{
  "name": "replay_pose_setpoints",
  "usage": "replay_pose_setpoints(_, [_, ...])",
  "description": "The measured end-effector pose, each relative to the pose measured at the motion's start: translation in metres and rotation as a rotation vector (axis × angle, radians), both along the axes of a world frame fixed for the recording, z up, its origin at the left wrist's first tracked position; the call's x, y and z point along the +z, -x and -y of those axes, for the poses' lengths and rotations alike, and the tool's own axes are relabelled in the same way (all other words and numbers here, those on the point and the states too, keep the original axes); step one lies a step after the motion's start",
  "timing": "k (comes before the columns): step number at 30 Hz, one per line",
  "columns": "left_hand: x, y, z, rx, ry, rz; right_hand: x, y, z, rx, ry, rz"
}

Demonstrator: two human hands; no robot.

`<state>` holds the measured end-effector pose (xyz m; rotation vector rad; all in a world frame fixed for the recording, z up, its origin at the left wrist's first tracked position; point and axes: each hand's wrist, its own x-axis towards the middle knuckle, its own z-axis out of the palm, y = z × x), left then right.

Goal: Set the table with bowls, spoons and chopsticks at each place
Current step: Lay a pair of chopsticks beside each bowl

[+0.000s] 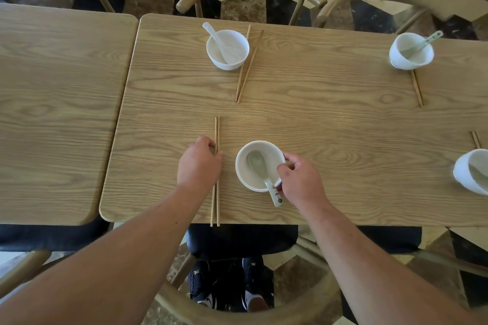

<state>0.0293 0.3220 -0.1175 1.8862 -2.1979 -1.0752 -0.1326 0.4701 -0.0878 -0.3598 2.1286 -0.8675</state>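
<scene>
At the near place a white bowl (257,166) stands on the wooden table (330,119) with a pale green spoon (261,169) lying in it, handle over the near rim. My right hand (299,179) grips the bowl's right rim. A pair of wooden chopsticks (217,129) lies left of the bowl, pointing away from me, their near ends past the table edge. My left hand (199,162) holds them near the middle, fingers curled over them.
Two more white bowls, one far (227,49) and one far right (410,51), hold spoons, with chopsticks beside each. Another bowl (472,170) sits at the right edge. A second table (58,103) adjoins on the left. Curved wooden chairs ring the tables.
</scene>
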Motion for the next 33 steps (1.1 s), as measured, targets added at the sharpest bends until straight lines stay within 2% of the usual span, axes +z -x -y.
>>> replay_pose_setpoints(6, [0.013, -0.006, 0.003, 0.001, -0.046, -0.005, 0.005, 0.003, -0.004, 0.013, -0.008, 0.018])
replay_pose_setpoints(9, [0.038, -0.011, 0.004, 0.04, 0.0, -0.032, 0.017, 0.016, -0.022, 0.047, -0.036, -0.112])
replay_pose_setpoints(11, [0.06, -0.006, 0.001, -0.005, 0.067, -0.06, 0.028, 0.028, -0.042, 0.044, -0.05, -0.203])
replay_pose_setpoints(15, [0.111, 0.024, -0.023, -0.131, 0.12, -0.167, 0.064, 0.05, -0.092, -0.009, -0.093, -0.269])
replay_pose_setpoints(20, [0.173, 0.091, -0.085, -0.363, 0.082, -0.301, 0.11, 0.078, -0.169, -0.097, -0.089, -0.284])
replay_pose_setpoints(25, [0.189, 0.173, -0.166, -0.535, 0.023, -0.332, 0.125, 0.143, -0.241, -0.207, -0.065, -0.343])
replay_pose_setpoints(29, [0.174, 0.246, -0.234, -0.532, -0.083, -0.272, 0.119, 0.218, -0.293, -0.233, -0.014, -0.396])
replay_pose_setpoints(33, [0.142, 0.318, -0.295, -0.379, -0.207, -0.206, 0.105, 0.304, -0.342, -0.233, -0.027, -0.397])
